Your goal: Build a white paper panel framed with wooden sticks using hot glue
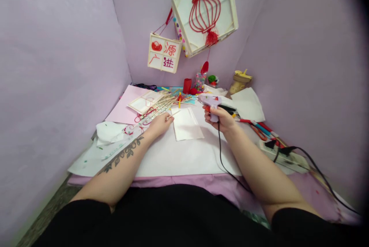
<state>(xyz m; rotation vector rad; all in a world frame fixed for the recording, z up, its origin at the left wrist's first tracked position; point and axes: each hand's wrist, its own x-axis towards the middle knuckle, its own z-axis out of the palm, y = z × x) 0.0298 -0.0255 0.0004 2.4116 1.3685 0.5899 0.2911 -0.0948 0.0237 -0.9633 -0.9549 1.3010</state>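
My right hand [217,118] is wrapped round the handle of a pale purple glue gun [210,101], whose nozzle points left. A black cord hangs from the gun's handle down to the table's front edge. My left hand [162,124] pinches a thin wooden stick [174,114] that slants up to the right. The stick's far end lies over the upper left of a white sheet of paper [188,126]. This sheet lies flat between my two hands. Beside my left hand is a heap of pale sticks [164,102].
A small framed panel [145,101] rests on pink paper [121,102] at left. A power strip [284,156] with black plugs lies at right, near marker pens [265,128]. Behind stand a bead jar [199,81] and a yellow-lidded cup [240,81]. A lantern panel [207,12] hangs above.
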